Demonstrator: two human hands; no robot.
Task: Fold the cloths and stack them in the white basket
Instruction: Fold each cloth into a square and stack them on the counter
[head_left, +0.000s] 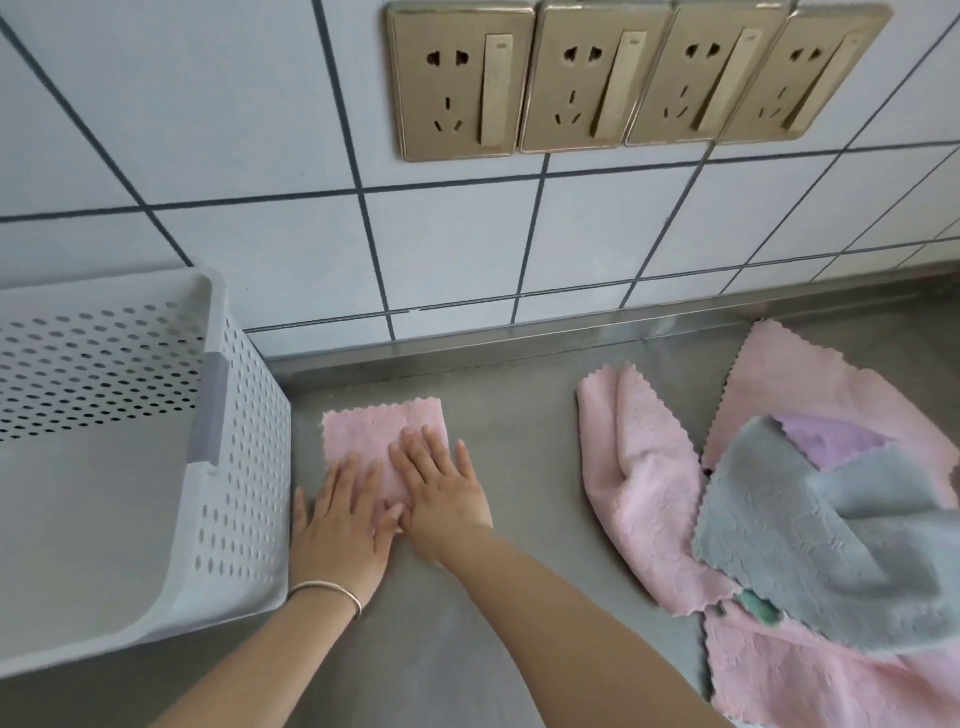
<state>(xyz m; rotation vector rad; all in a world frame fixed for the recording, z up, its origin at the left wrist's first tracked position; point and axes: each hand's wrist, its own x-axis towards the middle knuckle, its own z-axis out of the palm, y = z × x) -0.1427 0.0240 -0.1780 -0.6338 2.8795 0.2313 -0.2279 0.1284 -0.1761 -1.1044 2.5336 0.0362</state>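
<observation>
A small folded pink cloth (371, 431) lies flat on the steel counter, just right of the white perforated basket (244, 467). My left hand (343, 525) and my right hand (441, 488) rest palm-down on the cloth's near half, fingers spread and flat, thumbs touching. Neither hand grips anything. The basket's inside looks bare. To the right lies a loose pile of unfolded cloths: a crumpled pink one (639, 478), a grey one (810, 540) on top, a purple one (831, 439) and more pink ones (795, 675) underneath.
The tiled wall with a row of gold sockets (623, 78) rises right behind the counter. A bare strip of steel counter (514, 431) separates the folded cloth from the pile. A thin bracelet circles my left wrist.
</observation>
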